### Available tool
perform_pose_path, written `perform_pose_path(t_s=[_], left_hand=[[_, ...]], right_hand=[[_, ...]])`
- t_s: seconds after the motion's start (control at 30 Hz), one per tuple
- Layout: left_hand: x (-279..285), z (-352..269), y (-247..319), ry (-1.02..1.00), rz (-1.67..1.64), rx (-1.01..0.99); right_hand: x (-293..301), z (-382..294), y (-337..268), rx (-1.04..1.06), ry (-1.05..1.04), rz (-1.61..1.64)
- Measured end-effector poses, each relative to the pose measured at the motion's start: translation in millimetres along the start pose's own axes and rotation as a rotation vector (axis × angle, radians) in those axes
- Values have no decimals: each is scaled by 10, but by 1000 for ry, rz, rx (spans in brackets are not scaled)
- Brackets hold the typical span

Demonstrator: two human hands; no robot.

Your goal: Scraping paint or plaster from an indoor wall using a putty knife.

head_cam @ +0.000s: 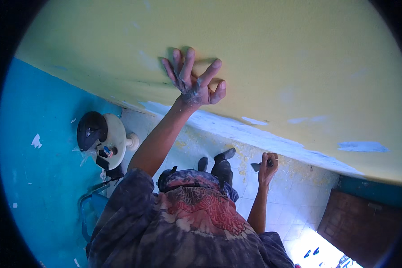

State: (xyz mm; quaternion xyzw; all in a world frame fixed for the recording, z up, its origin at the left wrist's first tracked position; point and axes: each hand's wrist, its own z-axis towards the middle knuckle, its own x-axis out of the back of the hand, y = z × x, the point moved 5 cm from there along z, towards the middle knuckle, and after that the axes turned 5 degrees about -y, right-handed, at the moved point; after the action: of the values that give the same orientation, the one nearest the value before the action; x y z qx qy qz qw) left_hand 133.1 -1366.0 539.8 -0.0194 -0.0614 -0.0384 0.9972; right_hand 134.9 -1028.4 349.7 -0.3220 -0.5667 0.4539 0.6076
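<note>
My left hand (pixel 195 80) is spread against the yellow painted wall (pixel 288 67), its fingers apart and nothing in it. Pale dust coats the palm and wrist. Lower down and to the right, my right hand (pixel 267 169) is closed around a small scraper (pixel 255 166); its flat blade points left and most of its handle is hidden by the fingers. Along the lower wall runs a long whitish bare patch (pixel 241 131). Smaller whitish patches, one of them a bluish-white patch (pixel 363 146), mark the paint to the right.
At left, a white round table (pixel 120 140) bears a dark helmet (pixel 92 130) and small items, beside a blue chair (pixel 98 202). A blue wall (pixel 37 110) borders that side. Yellow flakes dot the tiled floor (pixel 274 209). A brown wooden door (pixel 358 224) stands lower right, near a bright opening.
</note>
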Motion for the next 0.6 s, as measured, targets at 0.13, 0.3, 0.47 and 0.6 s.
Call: perform_pose_path(t_s=[0.13,0.3,0.47,0.6], left_hand=[[4,10,-12,1,-15,13],[36,15,-51,8,-12,-4],[41,26,-33,15,-28,18],[42,15,-17,-56,7,12]], right_hand=[[232,-321,394,-229,180,-140],[530,-758,825,-636,683,500],[550,-1030,1072,-803,568,825],[290,-1129,925,-813,202,985]])
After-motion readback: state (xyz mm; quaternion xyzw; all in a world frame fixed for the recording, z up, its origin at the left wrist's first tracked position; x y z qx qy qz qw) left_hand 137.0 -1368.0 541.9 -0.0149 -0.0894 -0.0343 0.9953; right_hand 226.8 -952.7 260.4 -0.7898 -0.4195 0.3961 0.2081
